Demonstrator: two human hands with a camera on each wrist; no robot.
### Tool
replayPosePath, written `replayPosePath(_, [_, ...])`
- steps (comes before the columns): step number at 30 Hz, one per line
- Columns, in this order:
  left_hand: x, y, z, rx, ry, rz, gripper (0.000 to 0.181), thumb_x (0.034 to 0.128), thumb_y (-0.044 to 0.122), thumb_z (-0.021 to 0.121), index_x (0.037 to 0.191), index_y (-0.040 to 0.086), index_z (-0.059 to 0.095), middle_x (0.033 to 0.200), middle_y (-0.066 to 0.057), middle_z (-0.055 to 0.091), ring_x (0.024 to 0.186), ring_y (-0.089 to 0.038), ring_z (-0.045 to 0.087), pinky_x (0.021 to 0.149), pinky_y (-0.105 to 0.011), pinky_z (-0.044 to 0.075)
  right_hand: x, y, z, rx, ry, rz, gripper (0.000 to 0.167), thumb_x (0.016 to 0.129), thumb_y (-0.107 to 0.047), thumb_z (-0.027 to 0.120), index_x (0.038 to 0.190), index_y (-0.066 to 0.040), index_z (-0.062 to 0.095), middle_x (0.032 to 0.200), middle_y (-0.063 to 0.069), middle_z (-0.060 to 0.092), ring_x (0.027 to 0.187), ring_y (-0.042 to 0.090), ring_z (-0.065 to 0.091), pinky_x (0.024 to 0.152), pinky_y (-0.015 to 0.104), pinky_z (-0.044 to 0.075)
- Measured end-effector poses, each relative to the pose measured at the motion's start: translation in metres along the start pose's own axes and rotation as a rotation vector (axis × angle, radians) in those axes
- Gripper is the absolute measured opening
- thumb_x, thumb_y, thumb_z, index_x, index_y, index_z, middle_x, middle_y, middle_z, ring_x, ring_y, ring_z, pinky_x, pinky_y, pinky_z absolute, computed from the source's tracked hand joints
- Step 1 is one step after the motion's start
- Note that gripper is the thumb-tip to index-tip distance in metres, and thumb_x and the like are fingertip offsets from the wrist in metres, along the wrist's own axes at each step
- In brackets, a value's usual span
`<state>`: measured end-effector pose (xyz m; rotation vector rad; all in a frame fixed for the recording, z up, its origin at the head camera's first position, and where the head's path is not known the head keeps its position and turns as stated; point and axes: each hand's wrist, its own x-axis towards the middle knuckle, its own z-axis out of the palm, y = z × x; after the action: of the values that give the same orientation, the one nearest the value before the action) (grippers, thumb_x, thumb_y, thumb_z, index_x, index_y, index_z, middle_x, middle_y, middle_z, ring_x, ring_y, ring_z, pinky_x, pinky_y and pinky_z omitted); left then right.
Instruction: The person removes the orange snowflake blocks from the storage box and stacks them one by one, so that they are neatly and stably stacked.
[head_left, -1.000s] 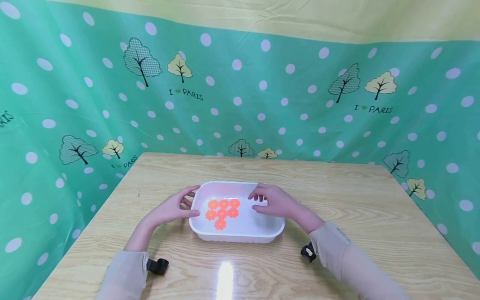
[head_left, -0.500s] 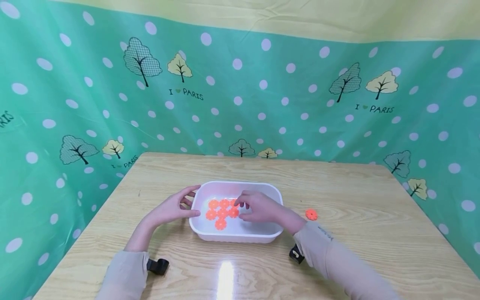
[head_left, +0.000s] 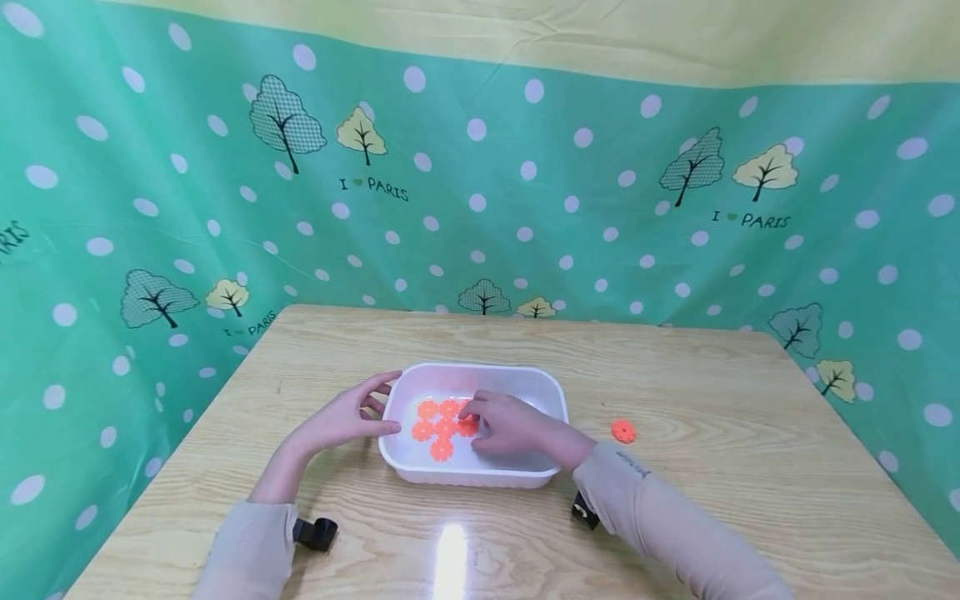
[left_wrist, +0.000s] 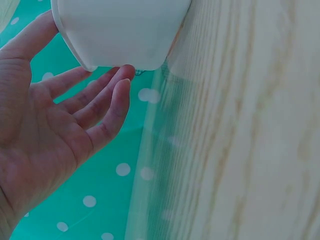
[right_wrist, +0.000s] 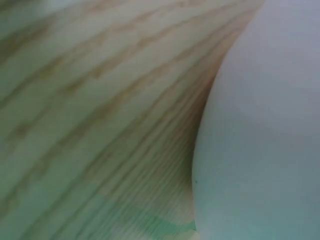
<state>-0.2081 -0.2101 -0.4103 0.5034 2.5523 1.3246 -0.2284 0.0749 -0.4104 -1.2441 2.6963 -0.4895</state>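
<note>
Within the white tub (head_left: 480,477), toward its left end: flat orange discs (head_left: 445,430), closely clustered. At their right side, right hand (head_left: 513,429) with fingers bent; cannot tell a pinch from mere contact. At the tub's left end, left hand (head_left: 345,417) loosely spread, thumb and fingertips touching. Could nudge neighbouring discs askew, with fingertips so near; could drag the tub, with so light a brace; could brush the loose disc (head_left: 619,433) across the table (head_left: 720,375) with the right sleeve (head_left: 675,533).

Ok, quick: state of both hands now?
Left hand: holding the tub by one end.
Right hand: at an orange disc in the tub; whether gripping, can't tell.
</note>
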Motion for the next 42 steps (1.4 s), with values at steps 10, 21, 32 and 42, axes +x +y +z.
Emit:
replayPosePath(10, [0.0006,-0.0015,-0.0013,0.002,-0.003,0.017,0.076,0.0766,0.028,0.072,0.14,0.015,0.032,0.119,-0.014,0.049,0.096,-0.021,0.053,0.079,-0.032,0.048,0.003,-0.0009,0.0022,-0.016,-0.034,0.064,0.039,0.078,-0.025,0.066,0.115,-0.015,0.06,0.093,-0.004,0.05,0.075,0.006,0.046,0.068,0.016,0.041])
replayPosePath(21, [0.0019,-0.0028,-0.0019,-0.003,-0.004,0.014,0.076,0.0765,0.028,0.073,0.14,0.018,0.033,0.12,-0.013,0.048,0.096,-0.021,0.053,0.079,-0.032,0.048,0.0061,0.0007,0.0004,0.068,-0.058,0.101,0.032,0.077,-0.026,0.071,0.106,-0.014,0.063,0.088,-0.004,0.051,0.075,0.007,0.046,0.068,0.017,0.04])
replayPosePath(32, [-0.0002,0.001,-0.0019,-0.009,-0.008,0.016,0.076,0.0769,0.027,0.072,0.14,0.015,0.031,0.12,-0.014,0.048,0.097,-0.022,0.053,0.079,-0.032,0.048,0.0078,0.0011,-0.0013,0.047,-0.089,0.13,0.022,0.077,-0.027,0.071,0.095,-0.019,0.063,0.082,-0.006,0.052,0.072,0.005,0.046,0.065,0.017,0.04])
replayPosePath(42, [0.0017,-0.0034,-0.0002,0.001,-0.001,-0.004,0.076,0.0762,0.029,0.073,0.14,0.018,0.032,0.121,-0.012,0.048,0.097,-0.021,0.054,0.08,-0.031,0.048,0.0076,0.0027,0.0019,0.057,-0.096,0.121,0.02,0.075,-0.022,0.069,0.092,-0.018,0.061,0.079,-0.008,0.051,0.071,0.005,0.046,0.064,0.017,0.04])
